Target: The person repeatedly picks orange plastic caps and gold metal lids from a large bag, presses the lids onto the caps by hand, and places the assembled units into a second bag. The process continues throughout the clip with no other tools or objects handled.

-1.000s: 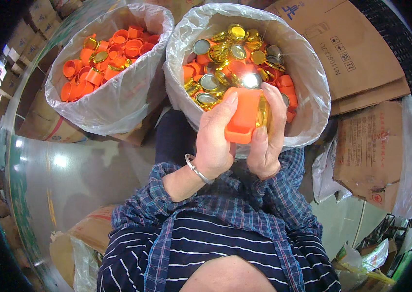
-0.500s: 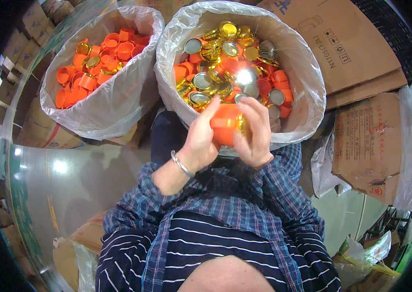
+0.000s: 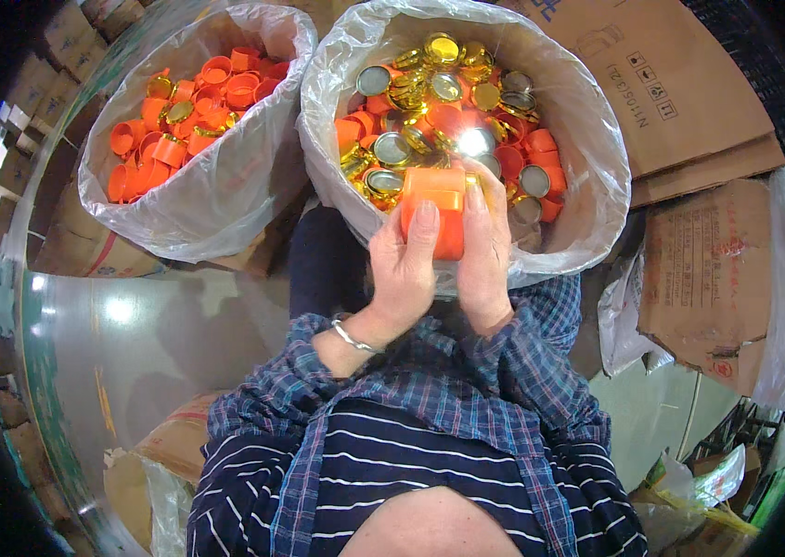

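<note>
Both my hands are closed on an orange plastic cap (image 3: 437, 221), cup-shaped with a raised tab, held above the near rim of the larger bag. My left hand (image 3: 400, 271) grips its left side, the thumb lying on the wall. My right hand (image 3: 486, 251) presses the right side, where a bit of gold shows by the fingers. Whether a gold lid is fixed to that end is hidden. Beyond the hands, the large clear-plastic-lined container (image 3: 587, 223) holds orange caps and many shiny gold lids (image 3: 443, 48), some with silver faces up.
At the left stands a second plastic-lined container (image 3: 216, 218) with orange caps (image 3: 170, 151), some gold-rimmed. Flattened cardboard (image 3: 652, 102) lies at the upper right, with another cardboard piece (image 3: 703, 278) below it. More cardboard (image 3: 156, 455) and clear plastic sit at the lower left.
The orange cap has turned in my hands, its gold end now mostly hidden. My left thumb has come onto its near wall, and my right hand has shifted from over it to its side.
</note>
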Available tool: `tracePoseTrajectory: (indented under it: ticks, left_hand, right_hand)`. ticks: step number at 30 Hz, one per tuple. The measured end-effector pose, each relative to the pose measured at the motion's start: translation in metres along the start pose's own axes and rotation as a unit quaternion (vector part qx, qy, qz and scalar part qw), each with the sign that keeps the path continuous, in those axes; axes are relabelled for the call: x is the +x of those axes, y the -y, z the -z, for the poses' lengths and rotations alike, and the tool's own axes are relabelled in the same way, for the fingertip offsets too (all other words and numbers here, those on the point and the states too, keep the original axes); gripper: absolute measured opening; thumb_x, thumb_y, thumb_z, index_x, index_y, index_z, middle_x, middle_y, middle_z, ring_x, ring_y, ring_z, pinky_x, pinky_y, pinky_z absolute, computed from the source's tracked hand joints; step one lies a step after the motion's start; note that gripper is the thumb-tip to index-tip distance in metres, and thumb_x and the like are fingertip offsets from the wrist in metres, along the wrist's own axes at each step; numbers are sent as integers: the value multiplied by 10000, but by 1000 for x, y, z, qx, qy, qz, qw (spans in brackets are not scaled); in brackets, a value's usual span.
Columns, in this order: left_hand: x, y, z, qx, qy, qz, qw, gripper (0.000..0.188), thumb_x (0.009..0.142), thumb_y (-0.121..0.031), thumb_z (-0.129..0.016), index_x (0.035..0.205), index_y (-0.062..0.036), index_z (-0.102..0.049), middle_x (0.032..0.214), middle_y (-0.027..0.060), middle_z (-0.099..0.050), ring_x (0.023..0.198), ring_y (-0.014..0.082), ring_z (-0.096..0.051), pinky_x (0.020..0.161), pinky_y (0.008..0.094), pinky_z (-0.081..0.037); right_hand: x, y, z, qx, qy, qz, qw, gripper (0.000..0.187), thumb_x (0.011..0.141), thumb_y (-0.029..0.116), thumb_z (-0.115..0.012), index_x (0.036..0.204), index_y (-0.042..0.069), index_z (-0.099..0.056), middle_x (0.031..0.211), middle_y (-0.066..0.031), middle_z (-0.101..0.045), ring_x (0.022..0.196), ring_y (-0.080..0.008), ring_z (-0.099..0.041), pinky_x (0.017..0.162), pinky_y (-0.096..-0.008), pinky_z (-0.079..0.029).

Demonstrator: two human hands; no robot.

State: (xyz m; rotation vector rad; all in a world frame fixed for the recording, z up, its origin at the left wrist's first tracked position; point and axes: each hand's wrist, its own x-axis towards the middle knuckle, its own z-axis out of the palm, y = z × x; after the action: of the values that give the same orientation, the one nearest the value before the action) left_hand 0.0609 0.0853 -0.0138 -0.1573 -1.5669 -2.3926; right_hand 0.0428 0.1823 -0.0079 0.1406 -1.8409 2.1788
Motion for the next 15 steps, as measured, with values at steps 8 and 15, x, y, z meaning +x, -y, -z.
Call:
tracePoseTrajectory:
  ticks: [8, 15]
  left_hand:
    - [10, 7, 49, -307, 48, 417, 854, 491, 1055, -501, -389, 1341, -121, -511, 1278, 42, -584, 1169, 177, -580, 1031, 362, -474]
    - [13, -18, 53, -284, 7, 206, 936, 571, 1065, -515, -335, 1379, -62, -487, 1333, 66, -562, 1256, 210, -538, 1080, 378, -433]
  right_hand:
    - [2, -2, 18, -356, 208, 427, 805, 597, 686, 316, -832, 1153, 11, -620, 1154, -187, -619, 981, -373, -616, 866, -451, -513]
    - [9, 0, -13, -314, 162, 313, 882, 706, 759, 290, -783, 1342, 11, -499, 1370, -250, -485, 1231, -407, -494, 1055, -470, -408]
